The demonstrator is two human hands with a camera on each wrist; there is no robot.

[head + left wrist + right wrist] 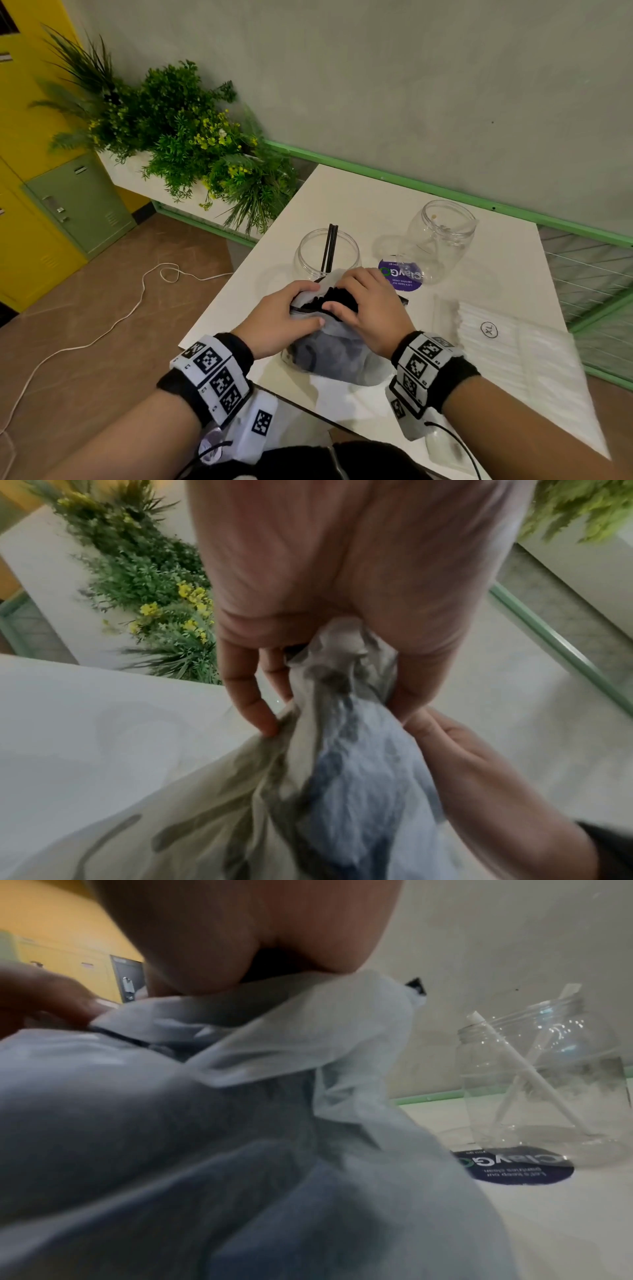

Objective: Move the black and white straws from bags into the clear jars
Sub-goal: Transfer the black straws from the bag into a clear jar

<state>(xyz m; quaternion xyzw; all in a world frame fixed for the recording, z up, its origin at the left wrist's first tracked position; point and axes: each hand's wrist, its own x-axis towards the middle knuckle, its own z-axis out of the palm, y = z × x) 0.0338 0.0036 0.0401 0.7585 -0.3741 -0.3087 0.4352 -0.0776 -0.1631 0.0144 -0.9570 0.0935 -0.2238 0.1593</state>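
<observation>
Both hands are on the crumpled translucent plastic bag of black straws [337, 337] mid-frame, left hand [279, 318] pinching its mouth, right hand [368, 308] curled round the straw ends [330, 296], which point up-frame at the near clear plastic jar [327, 253].

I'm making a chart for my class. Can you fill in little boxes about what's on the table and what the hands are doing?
Left hand: grips the bag of black straws at its open end
Right hand: fingers curled into the bag's mouth, on the black straws
Left jar: upright, holds two black straws
Right jar: upright, holds white straws
Bag of white straws: lying flat to the right, untouched
Round sticker: purple, beside the right jar
Table: white
</observation>
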